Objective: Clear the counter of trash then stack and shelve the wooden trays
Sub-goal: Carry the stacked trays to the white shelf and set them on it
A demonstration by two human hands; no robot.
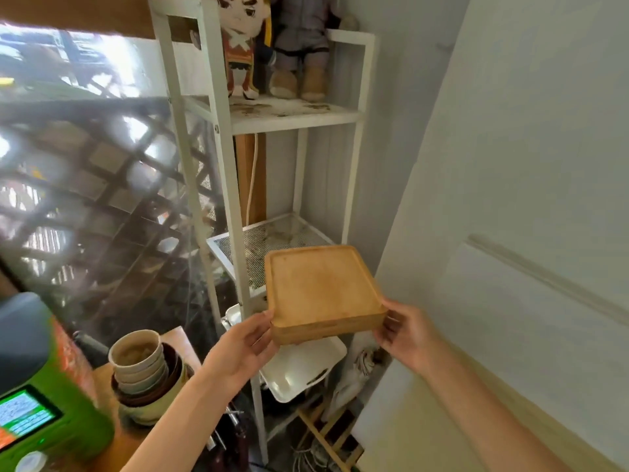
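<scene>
A white shelf rack carries two plush dolls on its stained upper shelf.

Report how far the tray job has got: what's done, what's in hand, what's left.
Done, apparently: the wooden trays are stacked, layers showing along the near edge. In hand: the left hand and right hand grip the stack's near corners, holding it before the white rack, above the mesh shelf. Left: set it on a shelf. Bowls stand on the counter's visible corner; the rest is out of view.
</scene>
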